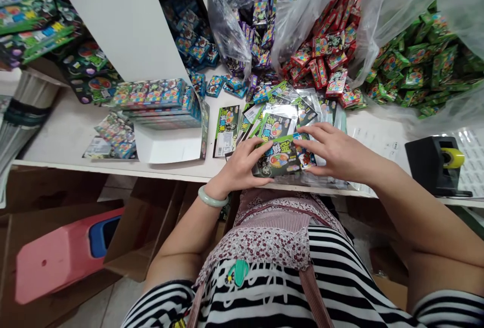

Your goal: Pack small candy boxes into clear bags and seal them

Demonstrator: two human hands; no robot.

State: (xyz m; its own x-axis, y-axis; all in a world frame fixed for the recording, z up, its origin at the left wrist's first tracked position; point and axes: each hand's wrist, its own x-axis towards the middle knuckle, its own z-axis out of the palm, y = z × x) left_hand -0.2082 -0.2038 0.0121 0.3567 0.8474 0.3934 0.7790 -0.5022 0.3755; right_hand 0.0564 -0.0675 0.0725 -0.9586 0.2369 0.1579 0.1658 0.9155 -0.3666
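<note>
A dark printed card with a green top edge (279, 159) is held near the front edge of the table. My left hand (245, 164) grips its left side, thumb and fingers closed on the edge. At the card's right end is a small blue printed box (305, 157). My right hand (330, 151) is curled around this box, its fingertips on the box and the card's right end. Beneath and behind my hands lies a loose pile of similar cards and clear plastic sleeves (310, 98). Another card (227, 131) lies flat to the left.
Plastic bags hold purple boxes (260, 30), red boxes (321, 55) and green boxes (414, 70). Blue boxes (194, 40) lie behind a white panel (121, 15). Left stands an open carton (168, 146) with stacked box sets (159, 96). A tape dispenser (427, 164) is at right; below is a pink stool (56, 257).
</note>
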